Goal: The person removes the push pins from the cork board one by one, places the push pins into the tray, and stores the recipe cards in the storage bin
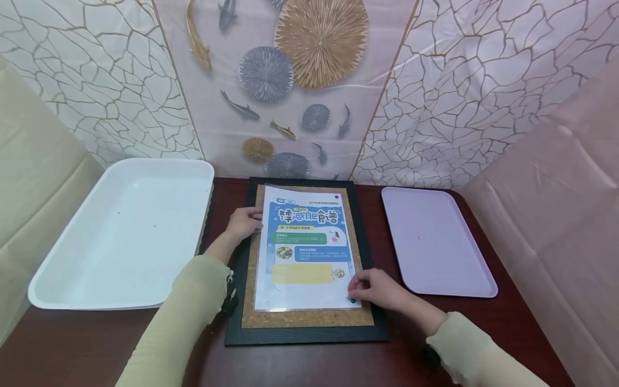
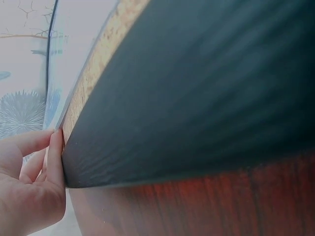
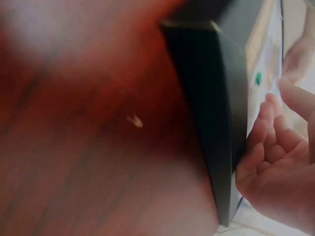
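Observation:
A printed, glossy sheet (image 1: 304, 293) with blue, green and yellow blocks lies on a cork board (image 1: 309, 320) in a black frame (image 1: 309, 337). At its upper left edge, my left hand (image 1: 245, 223) pinches the sheet between thumb and fingertips, as the left wrist view shows. My right hand (image 1: 377, 289) is at the lower right corner, beside a green push pin (image 1: 353, 301). In the right wrist view its thumb and loosely bent fingers stand apart, with the pin (image 3: 259, 77) just off the fingertips. A dark purple pin (image 1: 336, 197) sits in the upper right corner.
On the left stands a large white tray (image 1: 121, 302) with a few tiny specks in it. A flat lilac tray (image 1: 437, 242) lies to the right, a small speck on it. The dark red-brown table (image 1: 271, 368) ends at a patterned cloth backdrop (image 1: 309, 145).

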